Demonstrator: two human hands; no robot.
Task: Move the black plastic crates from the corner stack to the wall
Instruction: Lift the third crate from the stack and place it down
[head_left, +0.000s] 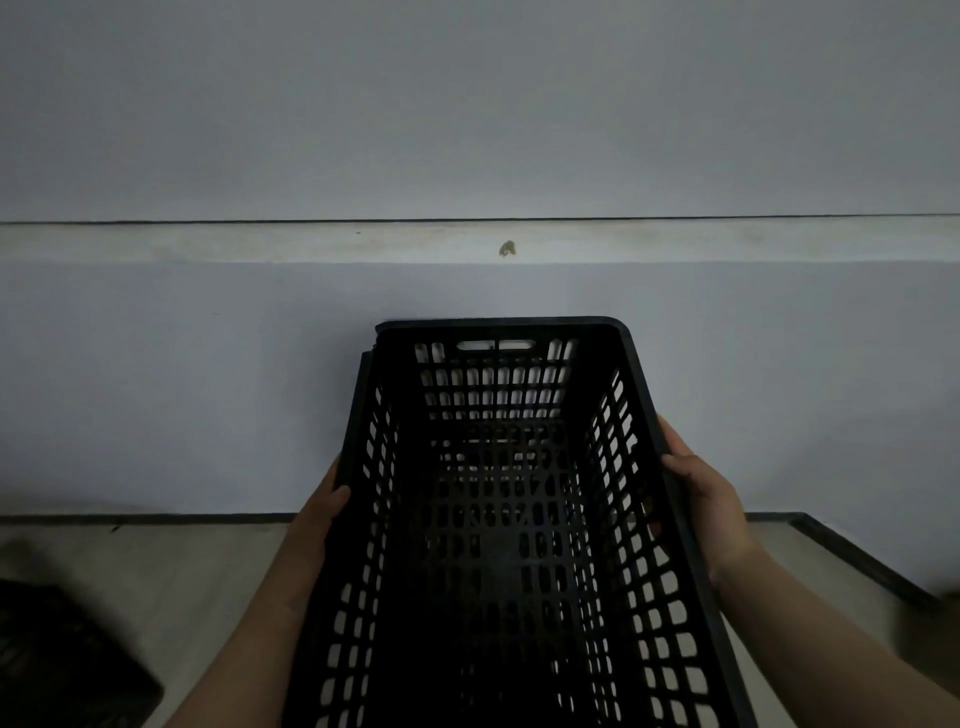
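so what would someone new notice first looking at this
The black plastic crate fills the lower middle, empty, its slotted walls letting light through, held out toward the wall. The left hand and right hand grip its two long rims. A small brown mark sits on the pale band across the wall, above the crate.

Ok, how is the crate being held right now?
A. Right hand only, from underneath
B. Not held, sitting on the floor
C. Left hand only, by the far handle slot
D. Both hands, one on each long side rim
D: the left hand and right hand each grip a long side rim of the crate.
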